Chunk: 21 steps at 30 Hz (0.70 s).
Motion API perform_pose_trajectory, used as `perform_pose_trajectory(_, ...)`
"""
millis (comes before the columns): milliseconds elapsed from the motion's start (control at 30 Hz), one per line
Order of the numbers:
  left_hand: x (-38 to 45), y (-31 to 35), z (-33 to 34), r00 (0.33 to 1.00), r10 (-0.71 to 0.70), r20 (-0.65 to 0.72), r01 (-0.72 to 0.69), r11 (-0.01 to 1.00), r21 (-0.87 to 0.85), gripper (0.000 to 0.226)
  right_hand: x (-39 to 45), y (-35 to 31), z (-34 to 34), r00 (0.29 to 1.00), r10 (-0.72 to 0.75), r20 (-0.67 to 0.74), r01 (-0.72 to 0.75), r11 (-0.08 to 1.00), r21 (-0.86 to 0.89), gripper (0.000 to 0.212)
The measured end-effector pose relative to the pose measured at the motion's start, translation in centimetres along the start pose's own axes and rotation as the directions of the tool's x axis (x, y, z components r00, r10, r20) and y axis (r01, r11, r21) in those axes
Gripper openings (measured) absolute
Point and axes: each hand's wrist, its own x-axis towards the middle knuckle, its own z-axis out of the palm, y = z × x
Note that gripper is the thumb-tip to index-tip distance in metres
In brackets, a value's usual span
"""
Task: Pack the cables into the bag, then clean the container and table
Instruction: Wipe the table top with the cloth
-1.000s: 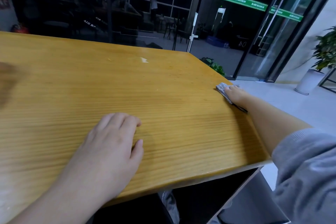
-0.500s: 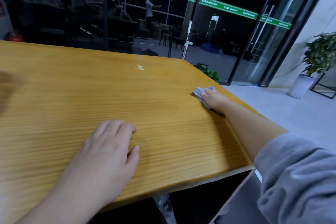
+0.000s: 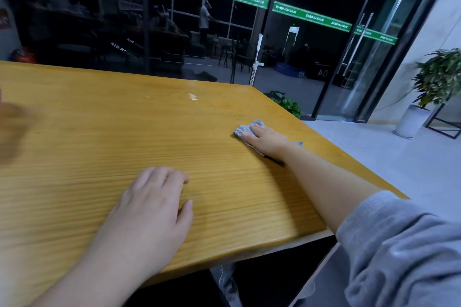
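cloth (image 3: 243, 130): small grey rag, crumpled flat on the table, mostly hidden under the right hand (image 3: 268, 142), over near the right edge
table (image 3: 99, 137): yellowish wood with visible grain, rounded near edge, small pale mark toward the far side

Left hand (image 3: 149, 209) flat on table (image 3: 74, 137) near front edge; right hand (image 3: 268, 141) on cloth (image 3: 243, 129), farther right.

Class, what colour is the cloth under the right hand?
Grey, faintly speckled cloth under the right hand; head view.
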Motion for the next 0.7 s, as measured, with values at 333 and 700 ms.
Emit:
perform_pose_trajectory(333, 0.3, 0.0, -0.4, 0.996, 0.078, -0.036, -0.074, 0.992, 0.103, 0.026, -3.4, -3.3, 0.8, 0.997, -0.075, 0.001, 0.074, 0.987, 0.141, 0.054)
perform_pose_trajectory(700, 4.2, 0.3, -1.7, 0.975, 0.058, 0.215, -0.100, 0.977, 0.189, 0.050, -7.8, -3.2, 0.3, 0.983, -0.159, 0.093, 0.158, 0.987, 0.008, 0.055)
